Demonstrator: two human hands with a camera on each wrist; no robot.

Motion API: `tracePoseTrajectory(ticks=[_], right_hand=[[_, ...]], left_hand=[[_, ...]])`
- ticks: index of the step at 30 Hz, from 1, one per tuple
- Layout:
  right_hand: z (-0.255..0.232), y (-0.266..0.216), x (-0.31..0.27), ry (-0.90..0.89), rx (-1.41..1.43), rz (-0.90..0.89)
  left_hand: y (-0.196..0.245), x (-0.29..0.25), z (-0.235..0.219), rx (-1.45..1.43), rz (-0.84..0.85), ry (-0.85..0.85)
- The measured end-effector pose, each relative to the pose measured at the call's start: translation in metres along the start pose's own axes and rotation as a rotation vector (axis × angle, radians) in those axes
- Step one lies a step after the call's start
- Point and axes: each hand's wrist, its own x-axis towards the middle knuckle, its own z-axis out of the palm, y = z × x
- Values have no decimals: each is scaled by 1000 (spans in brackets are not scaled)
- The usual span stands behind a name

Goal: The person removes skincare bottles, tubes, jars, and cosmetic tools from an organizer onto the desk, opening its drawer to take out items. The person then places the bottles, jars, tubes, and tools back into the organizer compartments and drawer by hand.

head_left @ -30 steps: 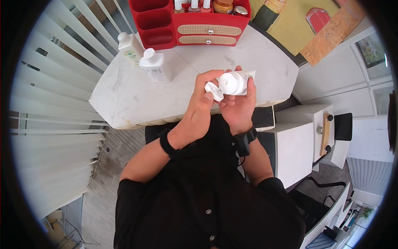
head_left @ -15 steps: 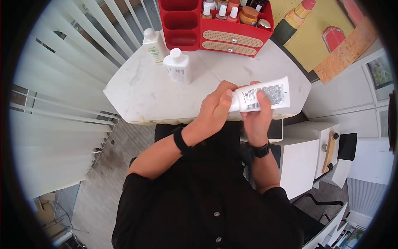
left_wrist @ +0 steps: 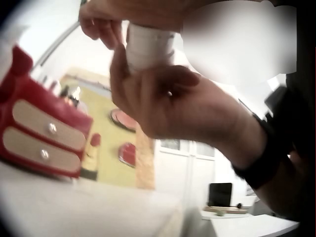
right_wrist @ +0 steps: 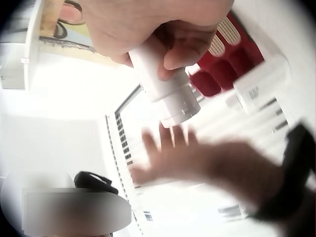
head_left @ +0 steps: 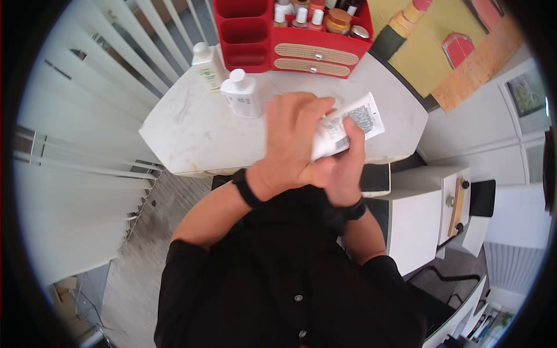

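Note:
My right hand [head_left: 346,165] grips a white squeeze tube [head_left: 362,119], thumb along its printed side and the flat crimped end pointing up and right. In the right wrist view the cap [right_wrist: 181,109] sits closed on the tube, facing my left hand [right_wrist: 197,160]. The left fingers are stretched out and spread, blurred, right by the cap. In the head view the left hand [head_left: 290,139] covers the cap end. Two white bottles, one plain [head_left: 242,98] and one with a green label [head_left: 207,65], stand on the white tabletop [head_left: 185,133].
A red organizer [head_left: 243,57] with drawers and several small bottles and jars stands at the back of the table. A yellow painting [head_left: 426,46] leans behind on the right. White blinds [head_left: 75,145] hang on the left, and a white cabinet [head_left: 415,229] stands on the right.
A second ago the flip cap stood open between the left fingers; now it is closed. The left hand has let go and spread its fingers. The tube has tilted and shifted slightly left.

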Motion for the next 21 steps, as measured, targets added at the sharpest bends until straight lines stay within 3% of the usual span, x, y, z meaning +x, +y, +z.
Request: tracePoseTrajectory(ticks=[1, 3, 5, 6, 8, 15, 17, 21], right_hand=[[12, 1, 0, 86, -5, 5], [5, -1, 7, 1, -16, 32], [-3, -1, 8, -39, -83, 48], [-5, -2, 7, -37, -80, 54], [5, -12, 8, -91, -215, 4], [22, -20, 15, -371, -347, 45], [29, -17, 16, -443, -386, 23], [30, -21, 22, -635, -447, 21]], left_hand=[[2, -4, 9, 72, -23, -3], [0, 1, 5, 152, -11, -5], [9, -4, -5, 115, -100, -208], [12, -3, -9, 117, -104, -212], [12, 1, -15, 111, -185, -158], [-1, -10, -40, 119, -199, -150], [4, -5, -50, -94, -375, -92], [7, 17, -85, -309, -517, -2]])
